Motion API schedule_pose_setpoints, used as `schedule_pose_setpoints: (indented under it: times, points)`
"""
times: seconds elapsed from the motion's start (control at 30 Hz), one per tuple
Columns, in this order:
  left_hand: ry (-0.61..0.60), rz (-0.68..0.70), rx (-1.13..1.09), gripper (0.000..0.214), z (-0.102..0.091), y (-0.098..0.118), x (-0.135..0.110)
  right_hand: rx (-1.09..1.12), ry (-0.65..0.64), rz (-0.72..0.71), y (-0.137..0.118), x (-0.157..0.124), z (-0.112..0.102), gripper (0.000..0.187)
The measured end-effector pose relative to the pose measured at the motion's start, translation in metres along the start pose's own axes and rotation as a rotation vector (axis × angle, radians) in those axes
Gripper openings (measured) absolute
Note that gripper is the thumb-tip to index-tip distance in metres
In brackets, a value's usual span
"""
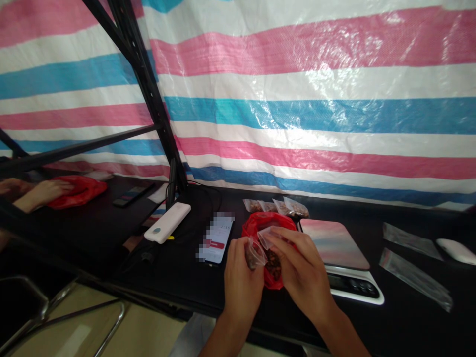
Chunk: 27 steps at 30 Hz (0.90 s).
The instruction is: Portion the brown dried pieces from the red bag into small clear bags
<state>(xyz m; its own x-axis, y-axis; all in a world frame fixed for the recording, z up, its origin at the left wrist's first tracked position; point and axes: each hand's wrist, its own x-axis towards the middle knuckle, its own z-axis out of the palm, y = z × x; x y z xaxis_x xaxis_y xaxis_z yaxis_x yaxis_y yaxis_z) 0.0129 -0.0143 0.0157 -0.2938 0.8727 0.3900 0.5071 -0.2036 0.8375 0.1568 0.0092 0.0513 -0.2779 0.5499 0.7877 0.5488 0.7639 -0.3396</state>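
On the phone [220, 239], just left of the left hand [241, 277], "2:15" can faintly be read, partly masked by pixelation; on the red bar [220, 245] lower on its screen, the lettering cannot be made out

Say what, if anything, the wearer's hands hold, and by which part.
The left hand grips a small clear bag by its side, near the mouth. The right hand pinches clear plastic by an edge; whether it's the same bag cannot be told.

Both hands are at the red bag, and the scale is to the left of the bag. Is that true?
Not quite: the scale is to the right of the red bag, as the head view shows. The left hand and right hand are indeed at the bag.
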Motion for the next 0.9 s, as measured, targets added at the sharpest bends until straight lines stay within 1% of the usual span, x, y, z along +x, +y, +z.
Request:
schedule_pose_setpoints:
  times: [0.1,0.2,0.27,0.33,0.37,0.43,0.5,0.53,0.63,0.73,0.8,0.9]
  points:
    - [0.030,0.028,0.000,0.018,0.000,0.002,0.000,-0.068,0.014,0.058,0.006,0.001,0.005,0.039]
    - [0.096,0.061,0.020,0.019,0.000,0.003,0.001,-0.115,-0.068,0.105,0.009,0.000,0.006,0.034]
    - [0.164,0.082,0.037,0.028,-0.001,0.002,0.001,-0.078,-0.115,0.110,0.007,-0.002,0.005,0.038]
    - [0.226,0.086,0.054,0.041,-0.001,-0.001,0.001,-0.005,-0.148,0.110,-0.001,-0.004,0.002,0.046]
    - [0.243,0.088,0.060,0.047,-0.001,-0.002,0.000,0.032,-0.167,0.105,-0.006,-0.005,0.000,0.047]
    - [0.245,0.106,0.063,0.053,0.000,-0.003,-0.001,0.085,-0.186,0.093,-0.015,-0.007,-0.001,0.036]
    - [0.233,0.146,0.046,0.053,0.000,-0.003,-0.003,0.125,-0.158,0.114,-0.020,-0.007,0.000,0.021]
    - [0.232,0.173,0.033,0.052,0.001,-0.001,-0.004,0.151,-0.128,0.145,-0.020,-0.007,0.001,0.017]
    - [0.255,0.269,0.000,0.049,0.005,0.004,-0.009,0.269,-0.067,0.219,-0.016,-0.004,-0.002,0.014]
    - [0.279,0.373,-0.009,0.050,0.010,0.011,-0.016,0.355,0.007,0.243,-0.011,0.000,-0.010,0.008]
    - [0.246,0.431,-0.019,0.048,0.014,0.016,-0.021,0.377,0.059,0.272,-0.009,0.001,-0.016,0.010]
    - [0.203,0.489,-0.020,0.042,0.020,0.026,-0.028,0.354,0.074,0.309,-0.004,0.000,-0.024,0.012]
